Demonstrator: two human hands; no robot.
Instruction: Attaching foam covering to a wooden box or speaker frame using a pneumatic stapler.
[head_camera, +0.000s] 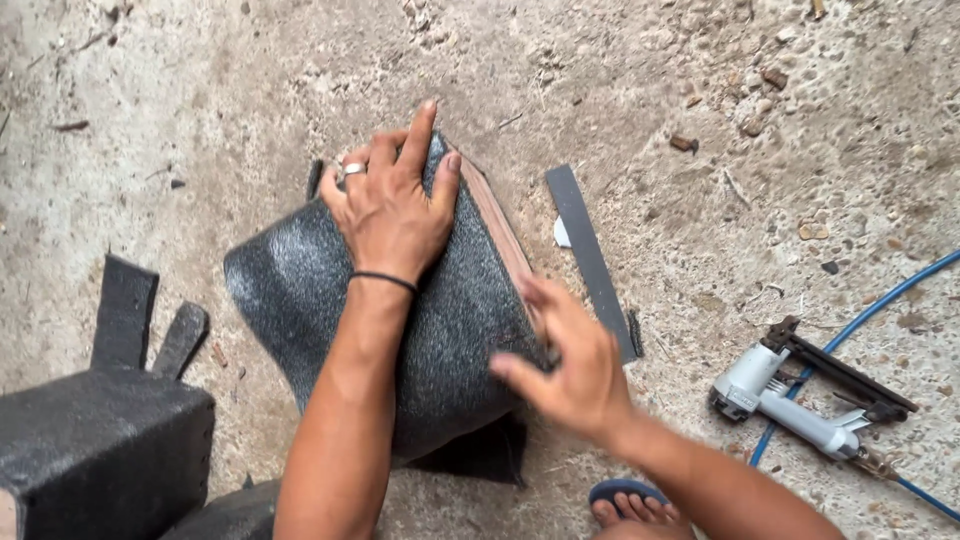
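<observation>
A block wrapped in dark grey speckled fabric lies on the concrete floor in the middle of the head view. A brown wooden edge shows along its right side. My left hand presses flat on top of the fabric, fingers spread, with a ring and a black wristband. My right hand is at the block's right lower edge, blurred, fingers bent against the fabric by the wooden edge. Whether it pinches the fabric is unclear.
A grey pneumatic staple gun with a blue hose lies at right. A dark fabric strip lies beside the block. Dark offcuts and a fabric-covered box sit at left. A foot in a sandal is at the bottom.
</observation>
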